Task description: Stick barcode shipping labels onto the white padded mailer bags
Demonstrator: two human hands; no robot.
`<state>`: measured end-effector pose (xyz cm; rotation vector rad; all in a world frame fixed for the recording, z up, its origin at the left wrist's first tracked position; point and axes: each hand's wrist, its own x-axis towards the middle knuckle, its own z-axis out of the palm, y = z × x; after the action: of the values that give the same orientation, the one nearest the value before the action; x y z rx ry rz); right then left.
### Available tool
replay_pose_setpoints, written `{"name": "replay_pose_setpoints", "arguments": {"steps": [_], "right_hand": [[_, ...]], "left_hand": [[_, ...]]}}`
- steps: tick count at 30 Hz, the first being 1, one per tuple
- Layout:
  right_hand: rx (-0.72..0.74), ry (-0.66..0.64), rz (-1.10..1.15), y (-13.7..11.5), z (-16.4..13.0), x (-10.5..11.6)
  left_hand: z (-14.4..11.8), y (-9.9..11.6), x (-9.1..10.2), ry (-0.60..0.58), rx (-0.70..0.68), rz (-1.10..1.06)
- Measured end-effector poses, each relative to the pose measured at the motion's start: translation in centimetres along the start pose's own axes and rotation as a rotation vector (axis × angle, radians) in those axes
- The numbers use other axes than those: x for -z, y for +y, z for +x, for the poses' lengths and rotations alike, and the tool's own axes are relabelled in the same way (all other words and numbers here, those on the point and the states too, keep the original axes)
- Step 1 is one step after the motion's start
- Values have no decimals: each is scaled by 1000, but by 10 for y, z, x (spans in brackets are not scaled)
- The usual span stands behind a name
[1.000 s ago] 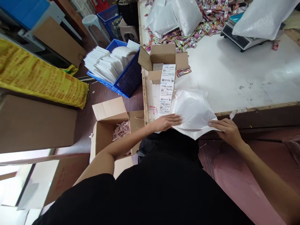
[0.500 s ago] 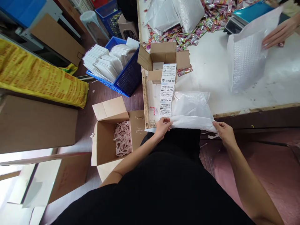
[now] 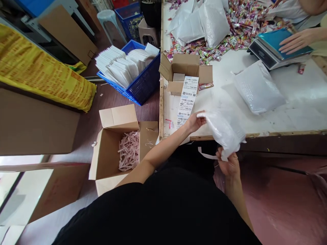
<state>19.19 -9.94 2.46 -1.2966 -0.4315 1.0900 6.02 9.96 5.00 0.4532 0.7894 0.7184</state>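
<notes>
A white bubble mailer (image 3: 224,129) is tilted over the table's front edge, one end higher than the other. My left hand (image 3: 196,122) is closed on its upper left corner. Lower down, my right hand (image 3: 229,163) grips the other end, palm partly turned up. From the right fingers a thin white strip (image 3: 207,156) dangles to the left. Just behind my left hand, a strip of printed labels (image 3: 188,93) runs out of a small open cardboard box (image 3: 185,61).
Another white mailer (image 3: 259,86) lies on the table to the right. A co-worker's hand (image 3: 296,41) rests on a scale (image 3: 265,56). Small candy-like packets (image 3: 240,25) and stuffed mailers (image 3: 214,22) lie behind. A blue basket (image 3: 143,83) and a box of paper strips (image 3: 102,153) stand left.
The mailer has gone from level to tilted, my right hand moving down and inward. A thin strip now hangs from it. The co-worker's mailer now lies on the table.
</notes>
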Motion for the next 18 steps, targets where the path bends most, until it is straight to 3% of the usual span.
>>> {"name": "replay_pose_setpoints", "arguments": {"steps": [2,4,6,7,11,13,15,18], "right_hand": [[-91,16,-56,9,-10,-21],[-250,-97,-124,17,-23,-37],[-390,-252,-160,19,-34,-48],[-415,-313,-158,18,-39,-53],[-244,-464,-60,-2,-43,-88],[-167,-553,-71,-11,-38,-114],[-65,-623,-190,-13,-30,-138],[311,-603,-574,-7,-9,-155]], "left_hand": [[5,7,4,146,-161,102],[-10,8,16,283,-377,258],[-43,-3,32,273,-525,410],[-64,-13,39,194,-539,458],[-140,-57,61,-234,-325,455],[-159,-66,71,-292,-218,459],[-167,-60,90,-210,-159,558],[-180,-27,144,135,-179,816]]}}
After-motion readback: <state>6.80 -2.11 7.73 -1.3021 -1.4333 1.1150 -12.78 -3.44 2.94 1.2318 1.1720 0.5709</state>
